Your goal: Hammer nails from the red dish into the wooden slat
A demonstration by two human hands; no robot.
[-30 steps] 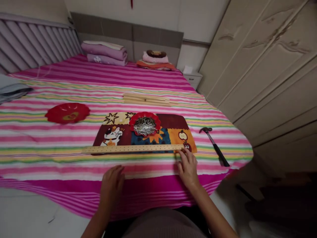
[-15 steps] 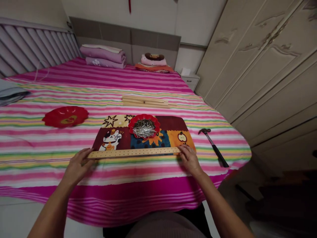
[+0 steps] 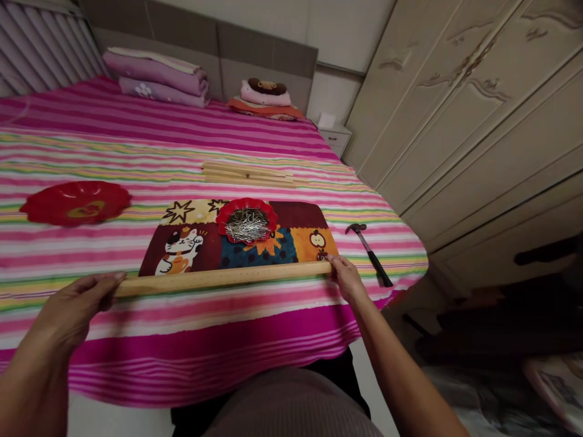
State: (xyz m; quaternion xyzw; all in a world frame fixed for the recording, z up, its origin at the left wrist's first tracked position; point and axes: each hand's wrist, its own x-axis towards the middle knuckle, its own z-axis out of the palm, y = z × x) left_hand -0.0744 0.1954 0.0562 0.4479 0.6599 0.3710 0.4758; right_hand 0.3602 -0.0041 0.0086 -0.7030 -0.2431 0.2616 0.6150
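Note:
A long, narrow wooden strip (image 3: pixel 223 278) stretches between my hands, raised over the near edge of a patterned mat (image 3: pixel 182 209). My left hand (image 3: pixel 75 309) pinches its left end between thumb and fingers. At the other end, my right hand (image 3: pixel 346 276) is closed round the wood. No dots show on the face turned toward me. Just beyond the strip, a red scalloped bowl (image 3: pixel 222 220) stands on the mat, heaped with silvery nails (image 3: pixel 246 226). A claw hammer (image 3: pixel 370 254) with a black handle lies to the right of my right hand.
Several more wooden strips (image 3: pixel 248 176) lie beyond the mat on the striped bedspread (image 3: pixel 159 315). A large red plate (image 3: pixel 77 203) sits at left. Folded purple bedding (image 3: pixel 159 79) and a small stack of pillows (image 3: pixel 266 97) rest near the headboard. A wardrobe (image 3: pixel 455 133) stands at right.
My left hand has moved left and taken the strip's left end. Both hands have lifted the strip and turned it, so the dotted face no longer shows. The view has shifted rightward.

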